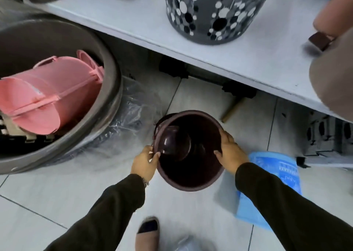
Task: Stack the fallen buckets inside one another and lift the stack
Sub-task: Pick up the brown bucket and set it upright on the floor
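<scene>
Two hands are on the dark maroon bucket [189,151], which I have upright over the tiled floor [57,203], near the middle of the view and just near of the white shelf [133,21]. My left hand [146,162] pinches the near-left rim, thumb inside and fingers outside; my right hand [230,151] clasps the right rim the same way, so both are closed on the bucket. Along the far-left edge a second rim shows just outside the first, so I judge at least two buckets are already nested, though I cannot count them. Inside lies a smaller maroon scoop or cup [174,142], tilted toward the left wall.

By my reading the stacking is mostly or wholly done, and what remains is the lift; whether the base is already off the tiles I cannot tell. No other fallen maroon bucket shows on the floor. To the left sits a big grey tub [112,90] holding pink buckets [47,96], to the right a blue bag [275,176] lies flat, and a spotted grey basket [214,12] stands on the shelf
</scene>
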Demonstrator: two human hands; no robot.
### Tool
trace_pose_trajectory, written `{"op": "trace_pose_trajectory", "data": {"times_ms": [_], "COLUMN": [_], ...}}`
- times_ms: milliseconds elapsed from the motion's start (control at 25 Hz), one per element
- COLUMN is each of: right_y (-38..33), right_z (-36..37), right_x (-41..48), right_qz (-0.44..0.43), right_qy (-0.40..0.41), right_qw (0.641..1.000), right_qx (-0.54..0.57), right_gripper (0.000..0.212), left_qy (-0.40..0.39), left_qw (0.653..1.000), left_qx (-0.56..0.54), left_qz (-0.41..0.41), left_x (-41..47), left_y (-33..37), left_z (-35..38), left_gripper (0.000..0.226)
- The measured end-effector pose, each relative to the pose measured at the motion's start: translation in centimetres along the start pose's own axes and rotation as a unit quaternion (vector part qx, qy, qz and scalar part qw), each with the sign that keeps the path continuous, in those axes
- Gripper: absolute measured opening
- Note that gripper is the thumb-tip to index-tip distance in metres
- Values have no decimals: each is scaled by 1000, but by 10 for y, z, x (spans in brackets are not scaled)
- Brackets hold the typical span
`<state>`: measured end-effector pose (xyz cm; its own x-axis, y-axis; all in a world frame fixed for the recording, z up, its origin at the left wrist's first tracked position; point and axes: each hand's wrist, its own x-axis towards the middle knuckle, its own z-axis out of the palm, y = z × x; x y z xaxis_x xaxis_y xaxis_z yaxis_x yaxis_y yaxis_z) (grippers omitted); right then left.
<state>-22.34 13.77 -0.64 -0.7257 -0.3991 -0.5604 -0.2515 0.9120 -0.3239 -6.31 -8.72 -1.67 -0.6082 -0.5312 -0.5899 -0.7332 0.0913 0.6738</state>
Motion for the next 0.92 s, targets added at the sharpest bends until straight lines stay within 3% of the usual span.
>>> {"op": "trace_pose_trajectory", "data": {"times_ms": [80,200,360,480,600,720,920], "right_y": [5,5,-1,2,11,31,102], "right_z": [15,37,49,45,34,25,18], "right_x": [-2,-5,-8,-18,-38,-69,-138], "right_qz": [27,13,-18,-19,2,18,52], "right_qy": [-13,42,63,67,67,71,53], "right_qw": [999,998,997,997,997,997,997], "right_qx": [28,37,44,25,24,6,-26], "right_gripper": [81,76,76,79,78,77,73], "left_qy": [0,3,25,42,74,39,6], "left_qw": [996,986,986,987,954,926,882], "left_qx": [-60,-98,-21,131,281,339,412], "left_qz": [-70,-134,-162,-84,70,162,230], "left_x": [18,40,44,26,-8,-38,-103], "left_y": [4,-2,-8,0,22,44,55], "left_z": [4,7,4,7,17,37,94], "left_gripper": [21,31,43,69,74,71,65]}}
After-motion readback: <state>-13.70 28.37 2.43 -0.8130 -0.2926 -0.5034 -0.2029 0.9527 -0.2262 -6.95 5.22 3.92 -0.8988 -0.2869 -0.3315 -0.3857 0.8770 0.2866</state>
